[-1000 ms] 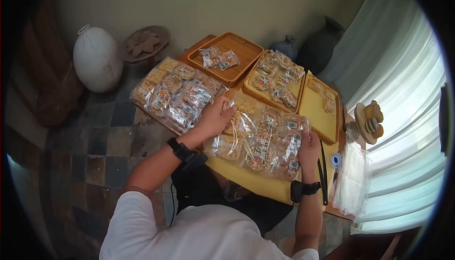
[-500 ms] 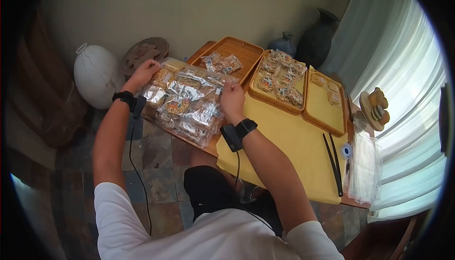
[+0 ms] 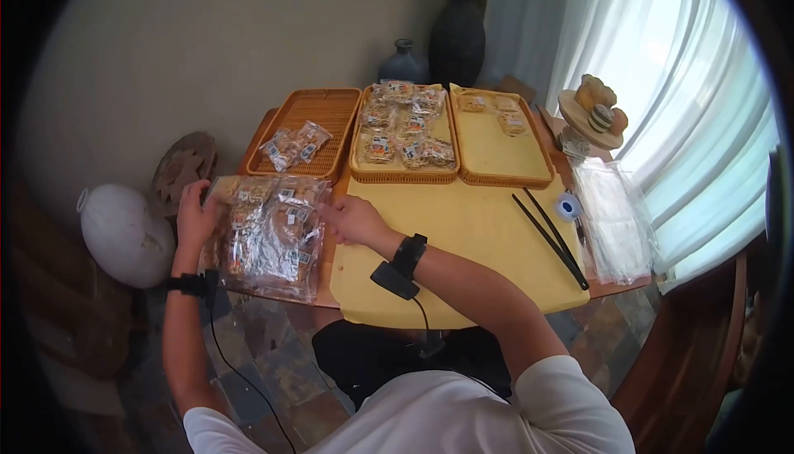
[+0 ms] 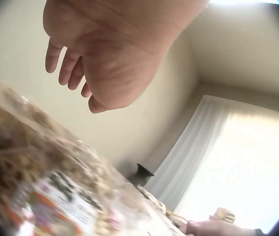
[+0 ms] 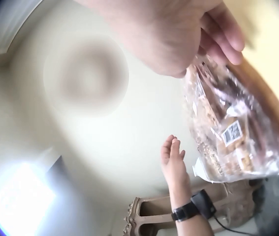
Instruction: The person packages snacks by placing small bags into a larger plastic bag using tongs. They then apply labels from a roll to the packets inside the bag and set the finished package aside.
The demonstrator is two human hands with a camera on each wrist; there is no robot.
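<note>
A large clear bag packed with small wrapped snack packets point(image 3: 273, 235) lies at the table's left end, its front edge close to the table edge. My left hand point(image 3: 196, 214) is at the bag's left side; in the left wrist view its fingers point(image 4: 70, 66) hang loosely above the bag and hold nothing. At the right edge of the bag is my right hand point(image 3: 357, 221), palm down. In the right wrist view its fingers point(image 5: 223, 37) reach loosely down at the plastic bag point(image 5: 233, 132), with the thumb side partly hidden.
Three wicker trays line the back: a left one point(image 3: 318, 115) with a few packets, a middle one point(image 3: 451, 174) with several, and a right one point(image 3: 513, 156) lined in yellow. Black tongs point(image 3: 546, 235), a tape roll point(image 3: 567, 207) and clear empty bags point(image 3: 612, 214) lie right on the yellow cloth's side.
Both hands brought a filled bag from the yellow cloth leftward onto the pile at the table's left. Both hands have since loosened from it. The head view has turned.
</note>
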